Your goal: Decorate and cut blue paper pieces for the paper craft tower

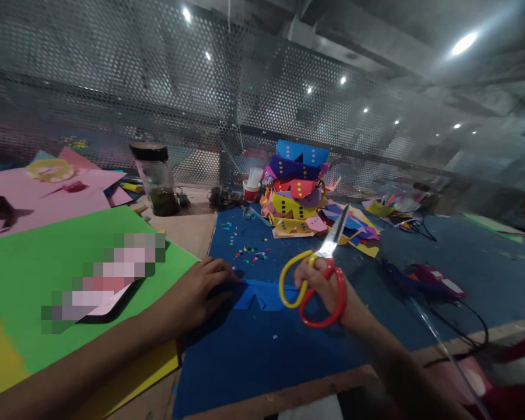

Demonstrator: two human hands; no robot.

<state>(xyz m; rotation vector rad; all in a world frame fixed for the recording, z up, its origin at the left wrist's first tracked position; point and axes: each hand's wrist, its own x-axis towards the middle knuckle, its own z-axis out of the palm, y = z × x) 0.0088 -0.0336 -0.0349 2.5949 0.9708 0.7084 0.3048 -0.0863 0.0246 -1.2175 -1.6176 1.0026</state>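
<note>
A folded blue paper strip [266, 296] with a small notch in its lower edge lies on the dark blue table sheet. My left hand [205, 289] rests palm down, its fingers lying at the strip's left end and its thumb apart. Scissors [328, 248] with one yellow and one red handle are in my right hand [321, 280], blades pointing up and away. That hand is over the strip's right end; whether it also touches the paper, I cannot tell. Behind the strip, tiny coloured paper bits [254, 254] are scattered.
Behind the scraps stands a stack of decorated paper bands [300, 186], with loose coloured paper [359, 224] beside it. At left, a phone [114, 303], partly blurred out, lies on green paper [157, 344] near a lidded jar [160, 181]. A purple tool with a cord [433, 280] lies right.
</note>
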